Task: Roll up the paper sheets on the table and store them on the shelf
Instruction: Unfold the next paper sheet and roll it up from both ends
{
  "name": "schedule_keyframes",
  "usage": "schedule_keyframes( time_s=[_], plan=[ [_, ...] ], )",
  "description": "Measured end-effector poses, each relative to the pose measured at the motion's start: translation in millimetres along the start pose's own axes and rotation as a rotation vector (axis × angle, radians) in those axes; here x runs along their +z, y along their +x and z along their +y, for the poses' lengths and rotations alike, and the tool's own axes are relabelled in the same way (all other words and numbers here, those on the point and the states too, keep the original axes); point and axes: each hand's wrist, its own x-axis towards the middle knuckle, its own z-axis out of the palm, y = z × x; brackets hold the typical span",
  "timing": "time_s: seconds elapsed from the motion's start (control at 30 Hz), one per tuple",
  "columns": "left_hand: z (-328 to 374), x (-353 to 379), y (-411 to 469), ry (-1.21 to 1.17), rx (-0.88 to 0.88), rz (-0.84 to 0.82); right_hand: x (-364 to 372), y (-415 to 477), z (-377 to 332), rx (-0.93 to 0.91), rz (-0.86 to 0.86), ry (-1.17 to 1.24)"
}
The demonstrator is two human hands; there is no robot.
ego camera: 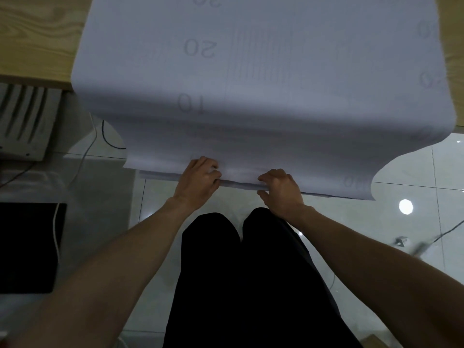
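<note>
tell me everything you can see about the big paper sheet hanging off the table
The paper sheet is large, thin and pale grey-white, with a faint printed grid and grey numbers 10, 20 and 30, upside down from here. Its far part lies on the wooden table; its near end droops over the table edge, sides wavy. The left hand and right hand pinch the near edge, which looks slightly curled.

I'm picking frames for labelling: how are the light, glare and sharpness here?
Head view: dim, bluish light; numbers on the paper are soft, blurriest at right; a glare spot on the floor; wide-angle bending at the edges; left hand and right hand fairly sharp.
</note>
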Motion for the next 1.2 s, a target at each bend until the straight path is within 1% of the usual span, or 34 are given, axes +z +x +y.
schedule_keyframes(
  time_s=[0.17, 0.37, 0.43, 0.5, 0.67, 0.87, 0.97, 1.03, 1.07, 1.13, 1.2],
  plan=[
    [-3, -3, 0, 0.002, 0.026, 0.023, 1, 2, 2, -0.016, 0.094, 0.009],
    [21, -40, -5, -0.103, -0.051, 0.006, -22, -15, -8, -0.014, 0.102, 0.083],
    [33, -62, -9, -0.108, -0.062, -0.026, -39, -27, -14, 0.004, 0.059, 0.138],
    [46, -87, -12, -0.095, -0.070, -0.054, -61, -39, -21, 0.029, -0.023, 0.191],
    [74, -135, -18, -0.059, -0.026, -0.032, -111, -60, -39, 0.107, -0.122, 0.315],
    [95, -169, -29, -0.040, 0.039, -0.052, -150, -84, -55, 0.147, -0.294, 0.473],
    [101, -179, -34, -0.006, 0.062, -0.078, -156, -95, -58, 0.163, -0.339, 0.529],
    [102, -183, -35, 0.024, 0.073, -0.109, -158, -100, -60, 0.147, -0.351, 0.466],
    [101, -184, -35, 0.030, 0.073, -0.123, -159, -102, -61, 0.110, -0.333, 0.365],
    [101, -188, -33, 0.036, 0.059, -0.160, -158, -104, -63, 0.001, -0.227, 0.120],
    [103, -193, -30, 0.037, 0.049, -0.192, -159, -104, -66, -0.097, -0.127, -0.005]
  ],
)
